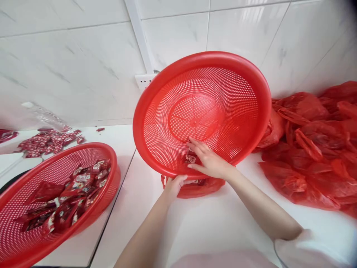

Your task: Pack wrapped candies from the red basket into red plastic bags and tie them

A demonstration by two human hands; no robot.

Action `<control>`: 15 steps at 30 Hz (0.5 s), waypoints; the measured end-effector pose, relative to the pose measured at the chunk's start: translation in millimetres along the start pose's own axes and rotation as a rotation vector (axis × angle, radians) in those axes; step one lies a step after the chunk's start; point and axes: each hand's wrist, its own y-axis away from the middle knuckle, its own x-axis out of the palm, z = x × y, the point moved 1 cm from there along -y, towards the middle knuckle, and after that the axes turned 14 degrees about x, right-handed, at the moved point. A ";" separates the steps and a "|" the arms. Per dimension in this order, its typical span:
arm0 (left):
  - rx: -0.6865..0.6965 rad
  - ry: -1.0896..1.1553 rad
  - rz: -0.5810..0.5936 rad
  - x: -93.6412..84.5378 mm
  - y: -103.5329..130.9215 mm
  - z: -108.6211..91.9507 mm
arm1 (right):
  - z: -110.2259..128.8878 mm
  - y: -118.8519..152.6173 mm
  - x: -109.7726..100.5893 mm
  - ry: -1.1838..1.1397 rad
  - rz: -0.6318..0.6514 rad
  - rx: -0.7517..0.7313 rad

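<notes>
A large red mesh basket is tilted up with its open side facing me. My left hand grips its lower rim, thumb on the rim. Inside the basket, my right hand has its fingers spread beside a small printed packet near the lower wall. Part of that packet is hidden by the fingers. Beneath the rim lies a red plastic bag with dark red packets partly showing in it.
At the left, another red mesh basket holds several red packets. Small red packets lie in a heap behind it. Filled red plastic bags are piled at the right. A tiled wall with a socket stands behind.
</notes>
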 end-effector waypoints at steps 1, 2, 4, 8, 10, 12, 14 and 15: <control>-0.002 -0.002 0.003 0.6 0.4 1.3 | -1.2 -0.3 4.0 0.010 0.063 -0.003; -0.003 0.001 0.002 1.3 0.4 1.5 | -2.4 -0.4 7.4 0.020 0.125 -0.003; -0.005 0.021 -0.007 2.7 0.0 -0.5 | -4.0 -0.1 11.9 0.029 0.224 0.001; 0.005 0.045 -0.030 4.0 -1.6 -6.5 | -5.0 1.5 10.4 0.044 0.178 0.009; 0.020 0.047 -0.046 3.4 -2.5 -8.6 | -4.9 2.6 6.5 0.082 0.139 -0.014; 0.031 0.054 -0.063 2.0 -3.6 -10.4 | -4.0 3.5 2.2 0.111 0.156 -0.063; 0.024 0.051 -0.072 0.0 -5.0 -12.3 | -1.9 3.8 -1.8 0.086 0.194 -0.109; 0.021 0.046 -0.077 -1.1 -5.8 -13.3 | -0.4 3.6 -3.6 0.046 0.207 -0.116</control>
